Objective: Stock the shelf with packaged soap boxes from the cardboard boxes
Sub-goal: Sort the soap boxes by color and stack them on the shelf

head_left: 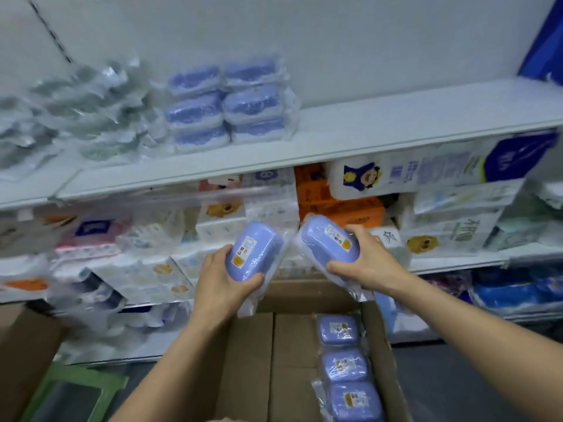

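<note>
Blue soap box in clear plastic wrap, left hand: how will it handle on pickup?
The blue plastic-wrapped soap box probably stays rigid: it holds its shape in the left hand. Likely light, held one-handed. The loose glossy wrap may slip, so grip the body.

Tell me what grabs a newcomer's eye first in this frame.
Two blue soap boxes in clear wrap, held up mid-frame: one in the left hand, one in the right hand. Behind them, a blue stack sits on the top shelf. Below, three more lie in the carton.
</note>
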Demonstrator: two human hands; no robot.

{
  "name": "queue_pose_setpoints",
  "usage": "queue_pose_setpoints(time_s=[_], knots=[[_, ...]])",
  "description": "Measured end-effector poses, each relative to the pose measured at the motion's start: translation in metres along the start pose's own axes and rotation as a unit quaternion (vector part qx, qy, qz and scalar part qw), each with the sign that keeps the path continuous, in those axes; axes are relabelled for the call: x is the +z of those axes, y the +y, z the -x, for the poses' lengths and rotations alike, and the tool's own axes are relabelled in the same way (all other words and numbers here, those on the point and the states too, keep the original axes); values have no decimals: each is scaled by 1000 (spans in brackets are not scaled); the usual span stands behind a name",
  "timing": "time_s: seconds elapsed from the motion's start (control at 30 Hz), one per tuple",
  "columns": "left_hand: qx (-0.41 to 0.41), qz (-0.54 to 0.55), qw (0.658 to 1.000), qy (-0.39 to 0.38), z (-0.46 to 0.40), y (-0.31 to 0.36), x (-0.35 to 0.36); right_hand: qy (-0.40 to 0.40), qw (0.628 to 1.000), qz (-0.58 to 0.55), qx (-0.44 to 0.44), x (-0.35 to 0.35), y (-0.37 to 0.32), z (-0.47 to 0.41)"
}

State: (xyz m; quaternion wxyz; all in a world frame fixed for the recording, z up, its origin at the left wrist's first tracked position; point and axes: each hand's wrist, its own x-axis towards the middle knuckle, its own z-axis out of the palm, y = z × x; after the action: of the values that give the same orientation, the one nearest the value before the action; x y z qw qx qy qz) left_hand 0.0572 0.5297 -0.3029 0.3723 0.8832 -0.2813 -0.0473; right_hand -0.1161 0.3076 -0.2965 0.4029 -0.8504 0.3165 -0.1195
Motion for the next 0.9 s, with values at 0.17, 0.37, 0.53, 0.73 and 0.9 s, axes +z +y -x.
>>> queue_pose_setpoints(time_s=[0.17,0.37,0.53,0.73,0.9], knots=[[30,27,998,47,-8,25,-54,12,998,7,-55,-40,-44,-22],[66,49,993,85,-50,49,-115,51,990,-3,-129,-86,-115,-69],[66,61,990,105,-94,51,-152,84,974,58,-203,-109,-184,-135],[71,94,986,121,-155,52,-189,76,953,159,-246,-104,-255,-222],[67,89,987,117,-210,58,-215,-7,950,240,-197,-91,-267,-269]])
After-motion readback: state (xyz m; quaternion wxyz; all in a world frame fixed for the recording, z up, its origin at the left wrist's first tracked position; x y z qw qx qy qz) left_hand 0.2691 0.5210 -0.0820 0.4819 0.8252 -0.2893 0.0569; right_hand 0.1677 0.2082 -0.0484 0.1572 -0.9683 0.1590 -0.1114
